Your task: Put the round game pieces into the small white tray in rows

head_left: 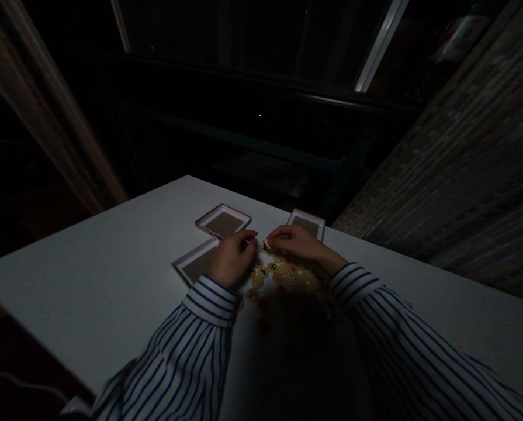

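Round wooden xiangqi pieces with black and red characters lie scattered on the white table, several of them plain side up. My right hand reaches in from the right, its thumb and fingertips pinched on one xiangqi piece with a dark marking. Just left of it, my left hand is half curled, thumb and forefinger apart, and no piece shows between them. Its palm side is hidden. Shadow covers the pieces nearest to me.
Three shallow box parts stand on the table: a tray behind my left hand, a second tray beside it, and a third tray behind my right hand. Curtains hang beyond the table's right edge. The room is dark.
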Motion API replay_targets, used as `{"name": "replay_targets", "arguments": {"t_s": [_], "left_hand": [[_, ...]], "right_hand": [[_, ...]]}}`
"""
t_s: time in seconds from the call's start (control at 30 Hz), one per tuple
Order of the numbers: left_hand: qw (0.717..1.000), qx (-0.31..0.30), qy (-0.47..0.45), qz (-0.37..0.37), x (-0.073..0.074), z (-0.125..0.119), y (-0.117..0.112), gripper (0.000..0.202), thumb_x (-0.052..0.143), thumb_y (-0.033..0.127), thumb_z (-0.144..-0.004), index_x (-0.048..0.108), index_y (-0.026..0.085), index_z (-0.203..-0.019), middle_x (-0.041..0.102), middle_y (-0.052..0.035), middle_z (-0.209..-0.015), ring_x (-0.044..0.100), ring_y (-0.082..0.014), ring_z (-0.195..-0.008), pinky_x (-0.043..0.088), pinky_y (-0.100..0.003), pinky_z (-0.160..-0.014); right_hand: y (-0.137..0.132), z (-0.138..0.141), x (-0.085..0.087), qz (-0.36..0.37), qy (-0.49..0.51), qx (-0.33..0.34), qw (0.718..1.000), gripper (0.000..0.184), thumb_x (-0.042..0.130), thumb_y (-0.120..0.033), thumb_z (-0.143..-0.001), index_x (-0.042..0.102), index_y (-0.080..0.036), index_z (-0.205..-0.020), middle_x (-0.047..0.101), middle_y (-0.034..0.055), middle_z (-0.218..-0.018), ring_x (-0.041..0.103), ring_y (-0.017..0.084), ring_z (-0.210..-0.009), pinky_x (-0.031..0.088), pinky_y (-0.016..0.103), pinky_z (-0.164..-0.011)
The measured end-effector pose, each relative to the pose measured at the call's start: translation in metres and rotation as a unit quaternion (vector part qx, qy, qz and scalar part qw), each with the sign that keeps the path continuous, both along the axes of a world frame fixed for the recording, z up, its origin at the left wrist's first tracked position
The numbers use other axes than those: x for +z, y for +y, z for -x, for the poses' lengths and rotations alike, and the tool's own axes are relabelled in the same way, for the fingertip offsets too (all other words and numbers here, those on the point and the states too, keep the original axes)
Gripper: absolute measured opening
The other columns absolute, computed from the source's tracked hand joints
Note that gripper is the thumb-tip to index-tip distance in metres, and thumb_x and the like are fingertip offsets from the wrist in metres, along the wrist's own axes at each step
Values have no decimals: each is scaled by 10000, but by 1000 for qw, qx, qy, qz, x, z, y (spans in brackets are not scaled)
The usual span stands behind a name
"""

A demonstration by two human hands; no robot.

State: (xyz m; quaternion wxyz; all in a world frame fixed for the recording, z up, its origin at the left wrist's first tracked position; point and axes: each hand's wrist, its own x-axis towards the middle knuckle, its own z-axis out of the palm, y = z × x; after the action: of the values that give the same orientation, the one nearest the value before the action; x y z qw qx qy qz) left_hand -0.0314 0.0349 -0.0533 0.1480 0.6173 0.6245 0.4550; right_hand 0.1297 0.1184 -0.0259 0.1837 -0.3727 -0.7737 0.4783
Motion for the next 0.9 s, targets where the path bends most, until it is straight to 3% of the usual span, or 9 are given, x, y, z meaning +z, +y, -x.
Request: {"name": "replay_targets", "arguments": {"t_s": [0.17, 0.3, 0.6, 0.73, 0.9], "left_hand": [[999, -48, 15, -11, 0, -5, -1, 308, 529, 307, -759, 603, 175, -1027, 665, -59, -942, 612, -169, -831, 471, -284, -761], [997, -57, 31, -28, 2, -7, -2, 289, 542, 321, -756, 608, 189, -1005, 663, -55, -927, 609, -169, -820, 472, -292, -753], [995, -60, 78, -34, 8, -6, -6, 273, 511, 339, -777, 621, 185, -974, 655, -57, -924, 595, -183, -861, 456, -292, -762], [997, -70, 20, -5, 4, -6, -4, 281, 517, 348, -773, 613, 201, -992, 670, -38, -873, 610, -163, -784, 462, -273, -720], [984, -104, -141, 29, -1, -6, 1, 322, 564, 343, -733, 613, 152, -987, 670, -55, -861, 612, -163, -763, 477, -275, -697]], "right_hand": [[-2, 0, 2, 79, 89, -35, 992, 150, 615, -261, -663, 630, -147, -760, 614, -6, -659, 524, 73, -566, 399, 194, -544], [-6, 1, 3, 116, 107, -30, 987, 143, 608, -264, -683, 626, -160, -779, 611, -20, -635, 515, 62, -540, 380, 179, -512], [-8, 2, 7, 69, 62, -8, 996, 279, 639, -371, -663, 628, -145, -826, 597, -17, -601, 510, 79, -536, 360, 193, -500], [-8, 0, 6, 56, 57, -2, 997, 303, 637, -372, -658, 625, -135, -846, 591, -20, -609, 490, 72, -519, 350, 193, -491], [-11, -2, 6, 12, 64, 19, 998, 316, 591, -330, -707, 608, -161, -974, 639, 10, -741, 523, 85, -566, 365, 193, -493]]}}
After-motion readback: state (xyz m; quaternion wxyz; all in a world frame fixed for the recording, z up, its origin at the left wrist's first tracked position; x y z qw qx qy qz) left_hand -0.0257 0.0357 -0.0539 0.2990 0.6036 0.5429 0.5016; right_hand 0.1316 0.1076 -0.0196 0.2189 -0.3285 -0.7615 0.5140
